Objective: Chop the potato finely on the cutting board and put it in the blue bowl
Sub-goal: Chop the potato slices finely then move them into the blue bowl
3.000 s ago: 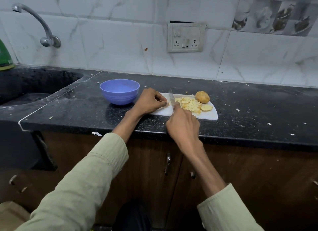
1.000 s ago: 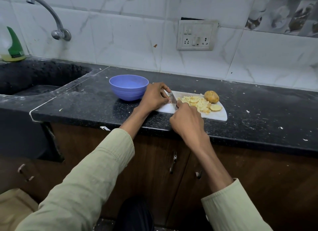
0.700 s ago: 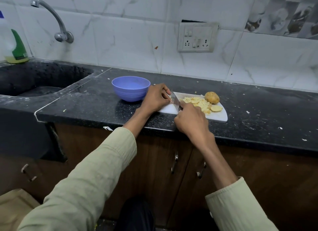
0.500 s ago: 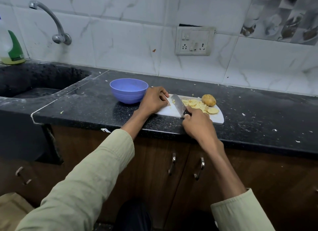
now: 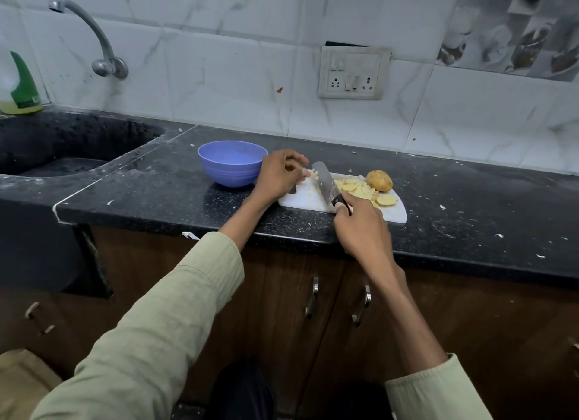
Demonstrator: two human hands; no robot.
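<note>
On the worktop our board overhangs nothing, but the bowl sits empty; our right hand grips the knife, left hand pinches potato bits beside the blade, so a slip may nick fingers

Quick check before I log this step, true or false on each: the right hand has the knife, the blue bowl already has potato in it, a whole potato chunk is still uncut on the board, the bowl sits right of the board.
1. The right hand holds the knife. True.
2. The blue bowl holds potato. False: it looks empty.
3. An uncut potato chunk sits on the cutting board. True.
4. The bowl is right of the board. False: it stands left, beside the left hand.
</note>
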